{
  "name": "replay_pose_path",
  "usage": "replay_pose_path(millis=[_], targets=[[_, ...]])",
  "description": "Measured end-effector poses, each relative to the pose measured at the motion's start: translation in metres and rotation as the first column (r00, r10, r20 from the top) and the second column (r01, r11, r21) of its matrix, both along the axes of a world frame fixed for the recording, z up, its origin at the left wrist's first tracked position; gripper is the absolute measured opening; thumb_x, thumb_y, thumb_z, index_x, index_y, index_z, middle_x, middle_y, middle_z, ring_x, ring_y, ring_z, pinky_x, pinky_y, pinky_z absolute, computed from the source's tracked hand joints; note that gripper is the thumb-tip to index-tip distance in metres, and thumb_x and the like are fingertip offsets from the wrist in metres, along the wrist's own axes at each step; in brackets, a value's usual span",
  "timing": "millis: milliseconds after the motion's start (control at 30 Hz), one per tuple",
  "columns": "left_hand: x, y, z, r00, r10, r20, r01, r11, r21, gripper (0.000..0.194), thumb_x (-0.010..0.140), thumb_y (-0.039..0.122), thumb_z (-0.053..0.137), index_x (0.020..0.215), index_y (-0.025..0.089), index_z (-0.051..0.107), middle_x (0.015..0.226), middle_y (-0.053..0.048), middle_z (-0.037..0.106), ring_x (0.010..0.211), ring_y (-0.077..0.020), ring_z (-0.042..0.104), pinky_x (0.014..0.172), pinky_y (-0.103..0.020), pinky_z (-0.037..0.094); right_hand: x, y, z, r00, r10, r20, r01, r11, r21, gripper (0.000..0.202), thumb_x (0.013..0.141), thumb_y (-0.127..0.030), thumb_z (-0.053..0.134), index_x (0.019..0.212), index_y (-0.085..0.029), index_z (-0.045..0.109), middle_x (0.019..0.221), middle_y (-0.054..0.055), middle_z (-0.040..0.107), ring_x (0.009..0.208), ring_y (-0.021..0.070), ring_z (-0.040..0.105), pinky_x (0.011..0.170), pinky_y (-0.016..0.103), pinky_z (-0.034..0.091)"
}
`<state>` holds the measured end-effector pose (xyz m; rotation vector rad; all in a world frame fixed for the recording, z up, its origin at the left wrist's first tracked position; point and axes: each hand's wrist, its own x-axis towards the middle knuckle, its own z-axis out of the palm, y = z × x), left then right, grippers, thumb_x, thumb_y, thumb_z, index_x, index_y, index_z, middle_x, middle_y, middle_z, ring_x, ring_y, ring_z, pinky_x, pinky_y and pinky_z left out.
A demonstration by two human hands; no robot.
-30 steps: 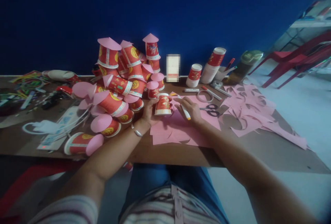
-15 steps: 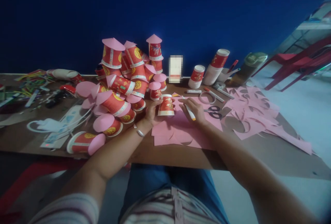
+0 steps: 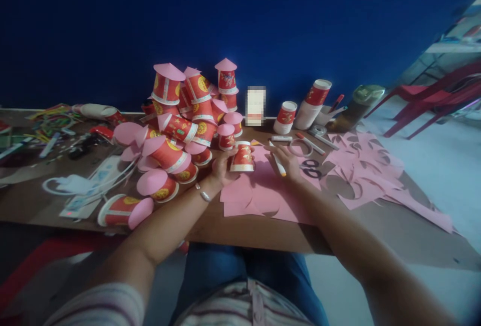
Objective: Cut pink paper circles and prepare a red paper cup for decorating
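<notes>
My left hand (image 3: pixel 222 169) is wrapped round a red paper cup (image 3: pixel 242 157) with gold figures, its wide white rim facing down. To the right, my right hand (image 3: pixel 286 159) holds a white marker (image 3: pixel 278 164) with a yellow end, a little apart from the cup. Pink paper sheets (image 3: pixel 259 193) lie beneath both hands, some with curved cuts. Left of the cup stands a pile of red cups topped with pink paper cones (image 3: pixel 161 153). Black-handled scissors (image 3: pixel 311 169) rest on the pink paper beside my right wrist.
A power strip (image 3: pixel 90 185) with white plugs lies at left. Behind are a short cup stack (image 3: pixel 285 117), a taller stack (image 3: pixel 313 104), a tape roll (image 3: pixel 301 147) and a bottle (image 3: pixel 356 108). Pink scraps (image 3: pixel 370 165) spread right; a red chair (image 3: pixel 424 93) stands beyond.
The view has shifted slightly, so the table's contents sit a little lower. My right hand has moved slightly away from the cup with the marker. My left hand keeps its hold on the cup.
</notes>
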<state>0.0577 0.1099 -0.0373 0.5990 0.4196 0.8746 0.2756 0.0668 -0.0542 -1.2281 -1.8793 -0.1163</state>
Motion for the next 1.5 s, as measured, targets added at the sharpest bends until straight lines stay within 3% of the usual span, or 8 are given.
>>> replay_pose_path(millis=[300,900,1267,1500], targets=[[0.003,0.002,0.003,1.0,-0.002,-0.006,0.001,1.0,-0.029,0.042,0.078,0.027,0.066,0.116,0.009,0.066,0.102,-0.016,0.078,0.092,-0.0302,0.076,0.087,-0.044,0.059,0.002,0.008,-0.009,0.999,-0.001,0.037,0.001,1.0,0.001,0.024,0.104,-0.033,0.055,0.116,-0.023,0.072,0.092,0.008,0.074,0.078,0.0201,0.072,0.065,0.029,0.053],[0.003,0.003,-0.001,0.998,-0.058,-0.005,0.058,0.998,-0.019,0.042,0.077,0.03,0.071,0.113,0.009,0.07,0.099,-0.017,0.078,0.095,-0.0322,0.075,0.088,-0.045,0.058,-0.001,-0.002,0.0,0.999,0.027,-0.019,-0.026,1.0,0.01,0.018,0.103,-0.027,0.056,0.114,-0.023,0.069,0.092,0.005,0.074,0.074,0.0183,0.072,0.063,0.03,0.055],[0.002,0.004,-0.002,0.998,-0.065,0.018,0.066,0.997,-0.039,0.043,0.08,0.029,0.069,0.119,0.01,0.069,0.098,-0.015,0.078,0.093,-0.0304,0.075,0.089,-0.045,0.057,0.0,-0.001,-0.003,0.999,0.017,-0.038,-0.017,1.0,-0.015,0.016,0.101,-0.025,0.057,0.111,-0.025,0.07,0.09,0.005,0.074,0.076,0.0186,0.072,0.068,0.031,0.057],[0.003,0.002,-0.003,0.998,-0.063,0.013,0.063,0.998,-0.013,0.034,0.079,0.029,0.071,0.106,0.008,0.072,0.1,-0.016,0.078,0.084,-0.0263,0.075,0.084,-0.041,0.058,0.0,-0.002,-0.004,1.0,0.014,-0.009,-0.014,1.0,0.01,0.02,0.104,-0.029,0.054,0.114,-0.023,0.07,0.087,0.005,0.072,0.072,0.0171,0.071,0.064,0.028,0.055]])
